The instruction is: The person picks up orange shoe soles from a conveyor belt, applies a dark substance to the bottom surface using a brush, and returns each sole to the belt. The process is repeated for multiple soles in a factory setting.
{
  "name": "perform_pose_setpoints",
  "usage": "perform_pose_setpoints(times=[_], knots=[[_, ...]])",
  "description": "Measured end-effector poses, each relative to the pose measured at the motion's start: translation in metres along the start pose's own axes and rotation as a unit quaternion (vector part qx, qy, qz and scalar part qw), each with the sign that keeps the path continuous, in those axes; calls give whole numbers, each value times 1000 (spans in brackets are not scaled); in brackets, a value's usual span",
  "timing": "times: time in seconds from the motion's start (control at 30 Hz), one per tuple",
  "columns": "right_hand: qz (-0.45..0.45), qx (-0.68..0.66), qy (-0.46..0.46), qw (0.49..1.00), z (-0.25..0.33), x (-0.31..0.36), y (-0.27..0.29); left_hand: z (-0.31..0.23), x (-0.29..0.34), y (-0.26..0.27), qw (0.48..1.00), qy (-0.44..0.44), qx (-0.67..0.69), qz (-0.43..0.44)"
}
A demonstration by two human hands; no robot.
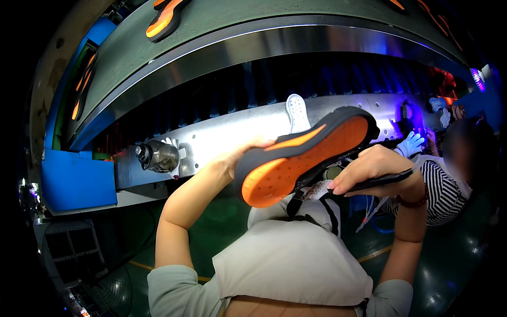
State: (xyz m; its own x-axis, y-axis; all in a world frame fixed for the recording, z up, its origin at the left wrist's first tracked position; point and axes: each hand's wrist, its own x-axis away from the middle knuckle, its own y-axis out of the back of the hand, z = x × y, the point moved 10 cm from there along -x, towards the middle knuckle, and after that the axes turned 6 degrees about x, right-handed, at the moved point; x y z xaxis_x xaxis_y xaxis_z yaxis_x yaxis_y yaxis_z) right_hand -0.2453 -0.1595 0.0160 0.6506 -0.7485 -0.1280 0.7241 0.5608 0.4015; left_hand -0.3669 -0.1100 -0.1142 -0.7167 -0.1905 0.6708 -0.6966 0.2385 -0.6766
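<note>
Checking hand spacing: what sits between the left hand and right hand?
Head view: the orange-and-dark shoe sole spans between the left hand and the right hand, which holds a dark brush-like tool.

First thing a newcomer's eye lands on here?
The orange and dark grey shoe sole, held up mid-frame with its orange face to the camera: the left hand grips its left edge. The right hand holds a thin black tool at its lower right edge. Behind runs a curved grey conveyor with another orange sole riding on top.
</note>
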Motion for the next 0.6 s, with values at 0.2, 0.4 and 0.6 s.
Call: perform_pose_setpoints(times=[0.2, 0.4, 0.6], knots=[[-86, -21, -22, 996, -19, 14, 6, -10, 1, 34, 998, -48, -26, -31], [-125, -12, -10, 992, -14, 20, 17, -5, -2, 35, 986, -30, 101, 127], [-72, 72, -32, 994, -23, 27, 7, -13, 7, 57, 994, -56, 78, 51]])
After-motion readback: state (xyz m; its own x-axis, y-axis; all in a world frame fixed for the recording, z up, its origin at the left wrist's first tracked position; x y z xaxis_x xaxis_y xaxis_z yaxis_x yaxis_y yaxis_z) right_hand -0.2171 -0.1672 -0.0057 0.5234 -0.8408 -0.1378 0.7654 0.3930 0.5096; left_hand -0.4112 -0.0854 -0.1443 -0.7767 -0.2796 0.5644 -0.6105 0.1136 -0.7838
